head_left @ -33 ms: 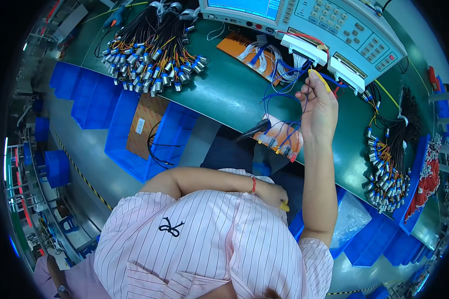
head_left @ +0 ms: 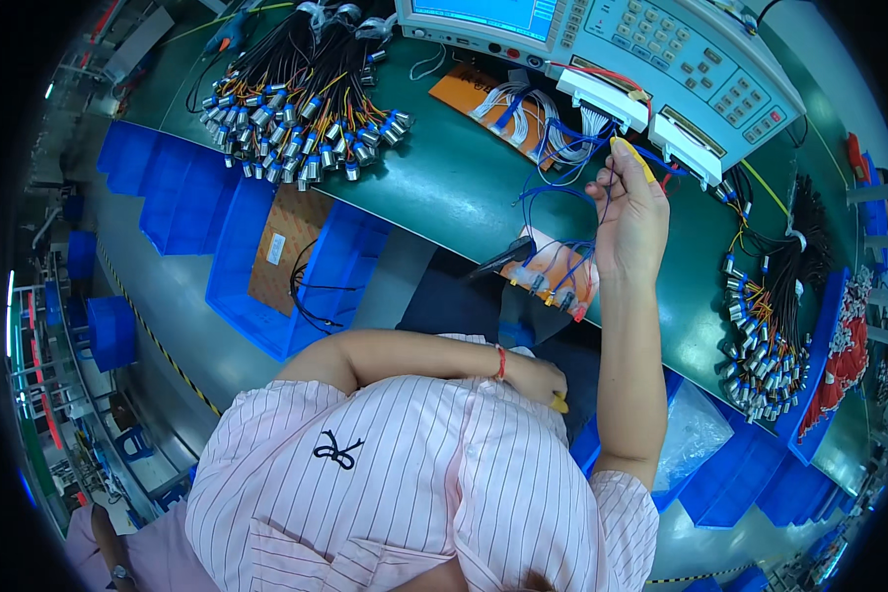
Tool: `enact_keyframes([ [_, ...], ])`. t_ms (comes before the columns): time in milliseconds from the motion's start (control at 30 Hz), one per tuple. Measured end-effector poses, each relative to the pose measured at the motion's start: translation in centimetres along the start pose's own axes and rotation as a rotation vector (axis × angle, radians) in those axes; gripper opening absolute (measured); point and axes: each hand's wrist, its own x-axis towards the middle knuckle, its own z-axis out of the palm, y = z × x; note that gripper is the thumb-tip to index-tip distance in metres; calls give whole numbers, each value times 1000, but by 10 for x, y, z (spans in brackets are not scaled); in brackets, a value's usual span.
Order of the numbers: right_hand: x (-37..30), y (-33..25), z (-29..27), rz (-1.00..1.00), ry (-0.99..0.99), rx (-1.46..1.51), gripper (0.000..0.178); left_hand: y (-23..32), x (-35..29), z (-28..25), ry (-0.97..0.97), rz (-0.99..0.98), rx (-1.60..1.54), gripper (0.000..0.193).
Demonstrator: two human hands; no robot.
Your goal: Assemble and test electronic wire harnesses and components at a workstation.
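My right hand (head_left: 629,222) reaches up to the front of a bench tester (head_left: 661,64), with yellow covers on its fingertips. Its fingers are closed beside thin blue and dark wires (head_left: 562,187) below the white connector block (head_left: 605,99); whether a wire is pinched between them is hard to make out. The wires run down to an orange board (head_left: 562,279) with small colored connectors at the bench edge. Across my waist lies my left hand (head_left: 538,382), fingers curled in, one yellow cover showing. Anything inside it is hidden.
Bundled black cables with silver-and-blue connectors (head_left: 301,123) cover the bench at left; another bundle (head_left: 765,345) lies at right. A blue bin (head_left: 232,276) holds a brown sheet and black cable. An orange board (head_left: 454,94) with white wires sits before the tester. Red parts (head_left: 841,370) lie far right.
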Motion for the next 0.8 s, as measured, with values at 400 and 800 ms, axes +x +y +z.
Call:
enact_keyframes([
  [400, 4, 15, 15, -162, 212, -42, 16, -18, -4, -14, -260, 235, 227, 24],
  [800, 9, 18, 16, -119, 207, 74, 16, 2, -4, 16, -21, 383, 645, 15],
])
